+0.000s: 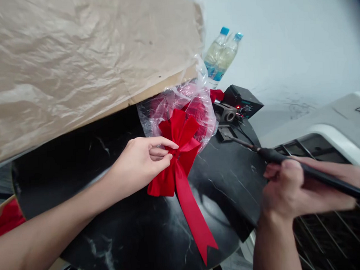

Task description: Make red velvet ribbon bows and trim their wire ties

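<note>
Bow [185, 160], one, in left fingers [165, 142]; soldering iron [274, 155], one, in right fingers [291, 172].

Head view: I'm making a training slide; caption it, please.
Left hand pinches a red bow; right hand holds a soldering iron.
</note>
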Demonstrator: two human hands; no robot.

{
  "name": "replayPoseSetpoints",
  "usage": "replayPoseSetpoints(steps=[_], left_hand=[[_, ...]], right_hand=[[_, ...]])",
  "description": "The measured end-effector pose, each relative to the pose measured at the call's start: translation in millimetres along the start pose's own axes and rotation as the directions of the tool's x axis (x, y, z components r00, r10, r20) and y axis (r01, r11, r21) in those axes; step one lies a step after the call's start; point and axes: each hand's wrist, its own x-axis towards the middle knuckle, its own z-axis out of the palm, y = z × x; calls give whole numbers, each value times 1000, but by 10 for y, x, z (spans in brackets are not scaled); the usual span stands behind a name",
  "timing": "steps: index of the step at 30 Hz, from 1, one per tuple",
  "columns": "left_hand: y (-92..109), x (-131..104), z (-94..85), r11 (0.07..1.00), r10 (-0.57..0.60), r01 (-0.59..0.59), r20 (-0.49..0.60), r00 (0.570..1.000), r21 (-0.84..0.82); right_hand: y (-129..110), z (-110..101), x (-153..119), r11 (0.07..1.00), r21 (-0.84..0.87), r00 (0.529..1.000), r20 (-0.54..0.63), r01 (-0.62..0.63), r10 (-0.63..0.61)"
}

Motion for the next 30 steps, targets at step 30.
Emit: replayPoseSetpoints(steps=[30], left_hand=[[57,-20,-77,998,28,-27,20,999,-51]], right_hand=[[1134,768,592,971,-134,776,584,-198,238]])
